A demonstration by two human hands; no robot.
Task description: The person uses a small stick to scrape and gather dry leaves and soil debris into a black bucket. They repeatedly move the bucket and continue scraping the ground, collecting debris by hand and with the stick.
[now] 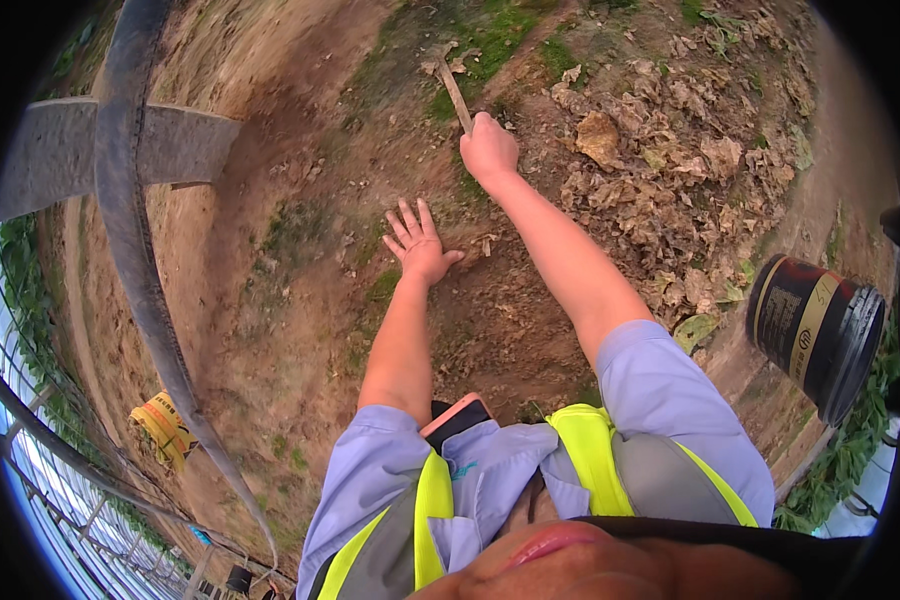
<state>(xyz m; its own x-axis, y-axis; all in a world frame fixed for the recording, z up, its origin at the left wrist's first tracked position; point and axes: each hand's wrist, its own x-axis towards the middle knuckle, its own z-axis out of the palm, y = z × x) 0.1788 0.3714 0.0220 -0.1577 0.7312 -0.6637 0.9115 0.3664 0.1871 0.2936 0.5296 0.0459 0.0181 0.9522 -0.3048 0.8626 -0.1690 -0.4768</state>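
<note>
My right hand [490, 148] is closed around the lower end of a slim wooden stick or tool handle [454, 91]. Its far end reaches bare, mossy soil beside a few dry leaf scraps [457, 64]; whether a blade sits there is too unclear to tell. Lower and to the left, my left hand [422, 251] is spread with fingers apart and nothing in it. It is over the brown soil [330, 247], and I cannot tell if the palm touches. A large heap of dry, crumpled leaves [667, 165] lies to the right of my right hand.
A black bucket [802, 330] with a printed band is at the right. At left, a dark flat hose [131, 187] crosses in front of a grey slab-like post [187, 142]. A yellow container [161, 427] lies beyond it, near greenhouse framing [45, 480] and green plants [30, 277].
</note>
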